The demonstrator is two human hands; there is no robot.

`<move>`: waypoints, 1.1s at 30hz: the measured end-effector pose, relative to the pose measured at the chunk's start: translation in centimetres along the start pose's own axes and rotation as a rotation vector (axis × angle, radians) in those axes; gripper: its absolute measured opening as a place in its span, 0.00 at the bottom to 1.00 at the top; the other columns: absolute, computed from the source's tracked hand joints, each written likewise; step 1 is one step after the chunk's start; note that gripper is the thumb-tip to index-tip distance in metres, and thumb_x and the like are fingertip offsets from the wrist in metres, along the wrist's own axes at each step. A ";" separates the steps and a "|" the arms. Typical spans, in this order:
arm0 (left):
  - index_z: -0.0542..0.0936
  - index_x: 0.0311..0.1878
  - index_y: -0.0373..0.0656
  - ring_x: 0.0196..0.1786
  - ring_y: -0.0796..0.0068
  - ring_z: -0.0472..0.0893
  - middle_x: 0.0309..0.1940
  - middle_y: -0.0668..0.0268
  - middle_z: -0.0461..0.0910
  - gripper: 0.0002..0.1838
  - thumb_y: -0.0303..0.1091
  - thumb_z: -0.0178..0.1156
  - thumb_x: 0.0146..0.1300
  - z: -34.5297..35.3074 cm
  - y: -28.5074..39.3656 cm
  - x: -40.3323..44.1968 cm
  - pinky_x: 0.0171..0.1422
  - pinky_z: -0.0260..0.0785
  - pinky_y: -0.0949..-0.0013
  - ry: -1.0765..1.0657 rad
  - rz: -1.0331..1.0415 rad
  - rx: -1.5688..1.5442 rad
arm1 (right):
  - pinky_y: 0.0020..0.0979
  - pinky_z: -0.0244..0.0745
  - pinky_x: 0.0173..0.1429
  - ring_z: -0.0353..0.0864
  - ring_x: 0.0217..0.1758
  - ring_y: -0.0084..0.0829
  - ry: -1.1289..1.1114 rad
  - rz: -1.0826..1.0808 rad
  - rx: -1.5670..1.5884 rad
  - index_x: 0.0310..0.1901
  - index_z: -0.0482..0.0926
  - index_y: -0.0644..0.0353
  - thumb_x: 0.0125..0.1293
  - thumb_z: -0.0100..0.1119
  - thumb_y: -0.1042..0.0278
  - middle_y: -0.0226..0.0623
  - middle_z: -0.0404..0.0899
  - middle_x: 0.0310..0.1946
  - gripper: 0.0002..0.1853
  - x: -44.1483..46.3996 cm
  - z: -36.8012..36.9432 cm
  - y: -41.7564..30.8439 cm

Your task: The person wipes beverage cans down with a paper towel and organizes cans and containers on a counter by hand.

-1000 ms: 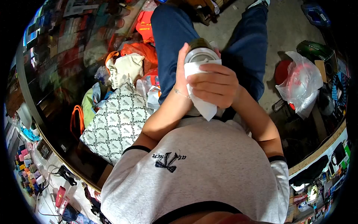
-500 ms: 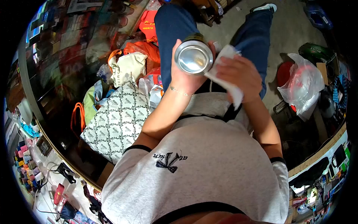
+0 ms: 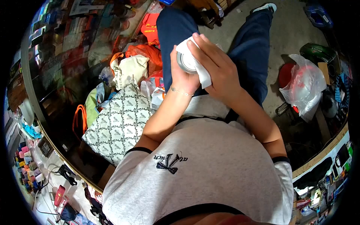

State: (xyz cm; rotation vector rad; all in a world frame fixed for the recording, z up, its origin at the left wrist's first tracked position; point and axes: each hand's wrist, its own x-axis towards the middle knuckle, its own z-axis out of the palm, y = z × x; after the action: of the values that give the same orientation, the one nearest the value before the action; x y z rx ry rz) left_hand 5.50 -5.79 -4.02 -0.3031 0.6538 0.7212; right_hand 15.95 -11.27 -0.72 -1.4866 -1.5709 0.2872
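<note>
My left hand (image 3: 185, 81) is wrapped round a metal can (image 3: 186, 63), whose silvery round end faces up toward me. A white tissue (image 3: 203, 74) covers part of that end and hangs over its near right side. My right hand (image 3: 219, 69) presses the tissue onto the can, its fingers laid together across the top. Most of the can's side is hidden behind both hands. The hands meet above my lap, between my knees.
A patterned white bag (image 3: 118, 120), a cream cloth bag (image 3: 130, 69) and orange bags lie left of my legs. On the right is a clear plastic bag (image 3: 305, 84). A curved wooden edge (image 3: 63, 163) runs along the lower left.
My right hand has moved left and up, bringing the tissue from beside the can onto its end. The silvery end, fully visible before, is now partly covered.
</note>
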 end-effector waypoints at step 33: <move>0.75 0.41 0.44 0.44 0.63 0.74 0.39 0.60 0.76 0.30 0.64 0.52 0.50 -0.2 -4.6 0.1 0.49 0.66 0.62 0.107 -0.242 -0.042 | 0.47 0.51 0.65 0.62 0.62 0.44 -0.430 -0.242 -0.141 0.51 0.72 0.64 0.57 0.44 0.61 0.42 0.68 0.56 0.22 -1.8 -3.3 2.3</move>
State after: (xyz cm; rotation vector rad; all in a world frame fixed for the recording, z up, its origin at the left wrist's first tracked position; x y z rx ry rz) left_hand 8.61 -9.16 -4.06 -0.4532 0.6907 0.4900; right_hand 19.57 -13.61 -1.34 -1.3804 -2.1327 0.3796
